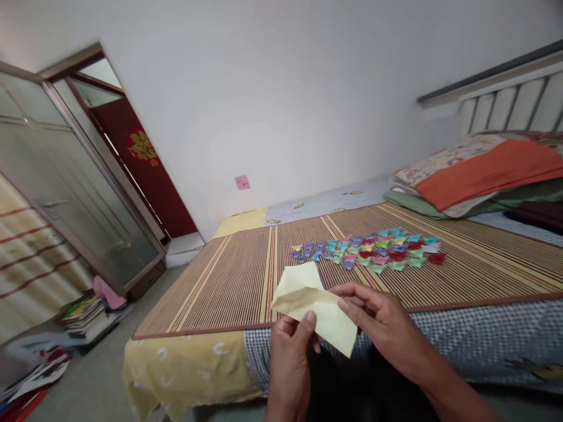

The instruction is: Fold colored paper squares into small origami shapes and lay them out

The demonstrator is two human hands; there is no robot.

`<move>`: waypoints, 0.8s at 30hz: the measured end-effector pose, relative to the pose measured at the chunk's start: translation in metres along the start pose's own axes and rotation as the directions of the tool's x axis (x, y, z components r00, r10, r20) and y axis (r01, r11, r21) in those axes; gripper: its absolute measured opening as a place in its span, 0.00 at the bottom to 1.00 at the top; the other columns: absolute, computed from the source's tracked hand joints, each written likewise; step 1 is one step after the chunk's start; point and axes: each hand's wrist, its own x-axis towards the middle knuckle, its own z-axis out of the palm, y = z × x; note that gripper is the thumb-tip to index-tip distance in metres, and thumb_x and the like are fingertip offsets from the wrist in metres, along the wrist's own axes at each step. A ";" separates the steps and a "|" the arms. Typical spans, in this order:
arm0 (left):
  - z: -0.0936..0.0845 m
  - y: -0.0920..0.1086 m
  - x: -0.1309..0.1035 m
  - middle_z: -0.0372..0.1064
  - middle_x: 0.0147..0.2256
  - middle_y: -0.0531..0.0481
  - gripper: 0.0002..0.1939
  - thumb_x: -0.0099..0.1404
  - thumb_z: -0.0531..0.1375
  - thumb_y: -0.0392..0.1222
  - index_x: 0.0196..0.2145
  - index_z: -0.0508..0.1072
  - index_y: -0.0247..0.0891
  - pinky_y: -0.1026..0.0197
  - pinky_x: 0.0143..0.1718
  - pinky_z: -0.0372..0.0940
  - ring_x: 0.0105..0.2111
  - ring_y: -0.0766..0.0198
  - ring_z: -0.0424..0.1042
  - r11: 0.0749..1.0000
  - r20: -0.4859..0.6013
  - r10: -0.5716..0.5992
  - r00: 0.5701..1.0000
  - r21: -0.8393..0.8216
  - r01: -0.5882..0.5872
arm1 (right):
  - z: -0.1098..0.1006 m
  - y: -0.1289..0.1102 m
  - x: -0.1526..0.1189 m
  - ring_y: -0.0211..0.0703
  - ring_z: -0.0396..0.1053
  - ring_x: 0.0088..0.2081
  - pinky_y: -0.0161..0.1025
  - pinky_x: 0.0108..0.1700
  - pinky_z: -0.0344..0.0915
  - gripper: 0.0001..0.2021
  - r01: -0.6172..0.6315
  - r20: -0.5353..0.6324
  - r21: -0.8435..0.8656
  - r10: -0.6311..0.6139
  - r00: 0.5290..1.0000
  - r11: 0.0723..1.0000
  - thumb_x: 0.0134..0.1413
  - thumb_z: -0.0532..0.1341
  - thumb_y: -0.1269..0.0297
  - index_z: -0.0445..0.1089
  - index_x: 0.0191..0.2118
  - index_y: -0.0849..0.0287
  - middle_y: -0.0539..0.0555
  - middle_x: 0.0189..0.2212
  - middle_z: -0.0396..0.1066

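A sheet of pale yellow paper [328, 313], partly folded and creased, is held in the air just off the bed's front edge. My left hand [292, 346] pinches its lower left side, thumb on top. At the paper's right side, my right hand [373, 310] grips the edge between thumb and fingers. Beyond my hands, many small folded paper pieces [382, 245] in blue, green, red, pink and yellow lie in rows on the striped mat [229, 275].
The mat covers a bed with a yellow and checked sheet [189, 363]. Folded bedding [488, 170] is piled at the right. A glass-panelled door [83, 158] stands at the left, with stacked books [83, 316] on the floor below. My dark-clothed legs are under my hands.
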 end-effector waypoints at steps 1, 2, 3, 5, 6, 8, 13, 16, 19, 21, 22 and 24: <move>0.000 0.001 -0.004 0.71 0.22 0.51 0.17 0.55 0.74 0.49 0.28 0.78 0.31 0.68 0.23 0.57 0.21 0.72 0.60 1.000 -0.017 0.018 1.000 0.000 -0.018 | -0.002 -0.001 -0.004 0.42 0.73 0.30 0.35 0.31 0.69 0.14 0.001 0.000 0.007 -0.001 1.000 1.000 0.64 0.62 0.53 0.75 0.45 0.58 0.52 0.31 0.77; 0.001 0.002 -0.007 0.71 0.23 0.51 0.17 0.55 0.75 0.49 0.29 0.78 0.32 0.68 0.23 0.57 0.21 0.72 0.60 0.999 -0.030 0.034 0.999 -0.001 -0.034 | -0.004 -0.003 -0.008 0.41 0.72 0.30 0.34 0.31 0.69 0.13 0.004 -0.010 0.005 -0.004 1.000 1.000 0.63 0.62 0.55 0.75 0.45 0.58 0.51 0.30 0.76; 0.002 0.004 -0.010 0.71 0.23 0.52 0.18 0.54 0.75 0.50 0.29 0.78 0.32 0.68 0.23 0.57 0.21 0.72 0.60 0.999 -0.036 0.043 0.998 0.001 -0.043 | -0.006 -0.003 -0.011 0.41 0.71 0.29 0.34 0.31 0.69 0.12 0.009 -0.025 -0.005 -0.009 1.000 1.000 0.62 0.63 0.56 0.75 0.45 0.58 0.51 0.28 0.75; 0.003 0.008 -0.015 0.71 0.23 0.52 0.18 0.53 0.75 0.50 0.28 0.78 0.32 0.67 0.23 0.58 0.21 0.71 0.61 0.998 -0.050 0.056 0.997 0.010 -0.056 | -0.010 -0.005 -0.017 0.40 0.71 0.29 0.34 0.31 0.69 0.11 0.019 -0.062 -0.024 -0.020 0.998 1.000 0.62 0.63 0.57 0.76 0.43 0.59 0.51 0.28 0.75; 0.004 0.009 -0.017 0.71 0.23 0.51 0.19 0.53 0.75 0.51 0.29 0.78 0.32 0.67 0.23 0.59 0.21 0.71 0.61 0.998 -0.062 0.064 0.996 0.011 -0.064 | -0.012 -0.007 -0.019 0.40 0.71 0.29 0.35 0.32 0.70 0.12 0.024 -0.084 -0.022 -0.026 0.996 0.999 0.62 0.62 0.57 0.76 0.43 0.59 0.51 0.29 0.75; 0.005 0.011 -0.020 0.73 0.26 0.50 0.20 0.52 0.75 0.52 0.31 0.78 0.32 0.67 0.23 0.60 0.21 0.71 0.62 0.996 -0.093 0.085 0.992 0.011 -0.084 | -0.013 -0.010 -0.022 0.40 0.72 0.30 0.36 0.33 0.70 0.13 0.035 -0.133 -0.003 -0.035 0.990 0.999 0.61 0.62 0.55 0.76 0.43 0.59 0.52 0.30 0.75; 0.004 0.013 -0.030 0.74 0.26 0.50 0.19 0.54 0.74 0.53 0.31 0.78 0.33 0.66 0.26 0.63 0.23 0.69 0.65 0.985 -0.137 0.164 0.977 0.070 -0.156 | -0.004 -0.021 -0.026 0.41 0.70 0.28 0.36 0.31 0.67 0.14 0.040 -0.099 0.002 -0.039 0.994 0.999 0.60 0.62 0.52 0.76 0.37 0.60 0.51 0.25 0.72; 0.006 0.014 -0.037 0.72 0.23 0.51 0.20 0.55 0.73 0.54 0.23 0.75 0.34 0.65 0.29 0.64 0.25 0.66 0.67 0.972 -0.138 0.199 0.970 0.155 -0.177 | 0.003 -0.024 -0.026 0.39 0.67 0.26 0.35 0.28 0.64 0.12 0.041 -0.076 0.040 -0.038 0.996 0.998 0.56 0.65 0.55 0.74 0.31 0.59 0.49 0.24 0.71; 0.009 0.012 -0.041 0.72 0.24 0.50 0.20 0.54 0.74 0.54 0.24 0.75 0.34 0.65 0.28 0.64 0.25 0.66 0.67 0.974 -0.133 0.187 0.973 0.151 -0.166 | 0.006 -0.020 -0.027 0.37 0.66 0.25 0.34 0.27 0.63 0.08 0.030 -0.101 0.074 -0.023 0.995 0.997 0.52 0.65 0.60 0.72 0.28 0.59 0.48 0.22 0.70; 0.010 0.010 -0.043 0.74 0.25 0.50 0.19 0.53 0.74 0.53 0.27 0.77 0.33 0.65 0.26 0.64 0.25 0.66 0.66 0.981 -0.130 0.169 0.977 0.113 -0.155 | 0.007 -0.016 -0.028 0.37 0.66 0.25 0.34 0.27 0.63 0.06 0.020 -0.096 0.080 -0.013 0.995 0.997 0.50 0.64 0.63 0.71 0.26 0.59 0.48 0.22 0.70; 0.010 0.008 -0.043 0.74 0.26 0.49 0.19 0.53 0.75 0.52 0.28 0.77 0.33 0.65 0.26 0.63 0.25 0.67 0.66 0.984 -0.133 0.160 0.978 0.095 -0.148 | 0.006 -0.014 -0.029 0.37 0.66 0.25 0.34 0.27 0.64 0.05 0.018 -0.093 0.083 -0.011 0.996 0.996 0.49 0.64 0.64 0.71 0.26 0.59 0.48 0.22 0.70; 0.009 0.006 -0.044 0.75 0.27 0.49 0.18 0.53 0.75 0.51 0.29 0.78 0.33 0.66 0.26 0.63 0.25 0.67 0.66 0.988 -0.159 0.150 0.976 0.062 -0.142 | 0.005 -0.009 -0.030 0.38 0.67 0.26 0.34 0.29 0.66 0.03 0.023 -0.109 0.087 -0.014 0.994 0.996 0.48 0.62 0.67 0.73 0.29 0.59 0.49 0.23 0.71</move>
